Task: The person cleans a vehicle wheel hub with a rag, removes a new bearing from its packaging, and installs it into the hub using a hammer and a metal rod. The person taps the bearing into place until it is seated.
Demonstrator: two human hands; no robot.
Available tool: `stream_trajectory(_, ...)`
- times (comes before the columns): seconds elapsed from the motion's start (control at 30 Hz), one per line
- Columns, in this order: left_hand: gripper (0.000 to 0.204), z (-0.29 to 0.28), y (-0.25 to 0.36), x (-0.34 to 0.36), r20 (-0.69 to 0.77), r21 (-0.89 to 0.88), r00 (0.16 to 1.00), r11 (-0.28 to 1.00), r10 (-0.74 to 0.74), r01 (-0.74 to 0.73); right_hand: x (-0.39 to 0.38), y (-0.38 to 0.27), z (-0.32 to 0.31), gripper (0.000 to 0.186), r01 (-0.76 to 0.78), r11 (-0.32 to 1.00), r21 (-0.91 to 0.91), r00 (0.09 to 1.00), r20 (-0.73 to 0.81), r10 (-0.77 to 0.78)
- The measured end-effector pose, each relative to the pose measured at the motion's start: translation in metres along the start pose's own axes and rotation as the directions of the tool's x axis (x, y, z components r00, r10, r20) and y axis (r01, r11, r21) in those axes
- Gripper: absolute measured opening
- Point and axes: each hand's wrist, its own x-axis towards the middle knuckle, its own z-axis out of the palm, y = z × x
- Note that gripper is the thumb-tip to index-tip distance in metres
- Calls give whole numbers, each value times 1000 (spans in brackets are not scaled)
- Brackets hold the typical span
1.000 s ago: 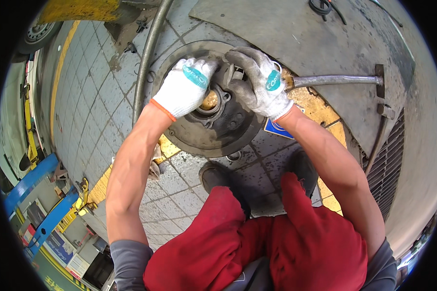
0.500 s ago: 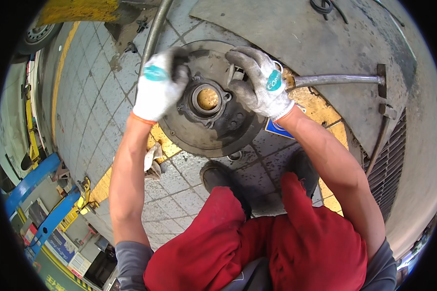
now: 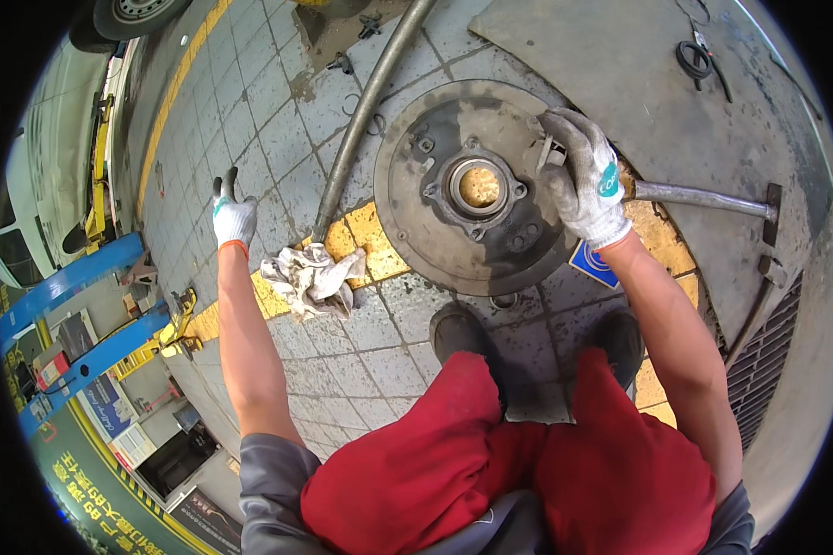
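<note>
My left hand (image 3: 232,215), in a white glove with grey fingertips, is out over the tiled floor at the left, fingers apart and holding nothing, left of a crumpled white rag (image 3: 310,277). My right hand (image 3: 583,180), gloved alike, grips a small metal fitting (image 3: 546,153), partly hidden by the fingers, at the right side of a large dark metal disc (image 3: 416,236) lying flat. The disc has a bolted centre hub (image 3: 468,215) with a round bore showing yellow inside. A blue packet (image 3: 594,268) lies below my right hand.
A long metal pipe (image 3: 366,111) lies left of the disc. A metal plate (image 3: 657,74) with black rings (image 3: 694,60), two hammers (image 3: 713,199) and a floor grate (image 3: 770,356) are at the right. A vehicle (image 3: 51,176) and blue lift arms (image 3: 74,282) are at the left.
My left hand has left the hub and swung out to the left. My right hand stays on the fitting. The view has shifted, so the disc sits further right and the rag shows fully.
</note>
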Motion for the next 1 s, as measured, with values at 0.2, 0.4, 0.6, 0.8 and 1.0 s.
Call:
stream_trajectory(0.2, 53, -24, 118, -48, 211, -422, 977, 905, 34, 60, -5, 3, -5, 57, -14, 999, -44, 1000, 14, 14)
stream_trajectory(0.4, 27, -86, 273, -115, 219, -609, 815, 728, 536, -316, -3, 3, -5, 56, 12, 999, -47, 1000, -6, -12)
stream_trajectory(0.6, 39, -54, 312, -140, 342, -661, 701, 690, 626, -295, -2, 2, 0, 58, 19, 1000, -16, 1000, 3, -19)
stream_trajectory(0.8, 49, -49, 316, -142, 504, -567, 669, 794, 546, -221, -2, 2, -2, 60, -2, 1000, -21, 1000, 12, 2)
stream_trajectory(1.0, 49, -56, 326, -146, 613, -544, 611, 829, 500, -132, -3, 2, -4, 61, -17, 1000, -21, 1000, 17, 17)
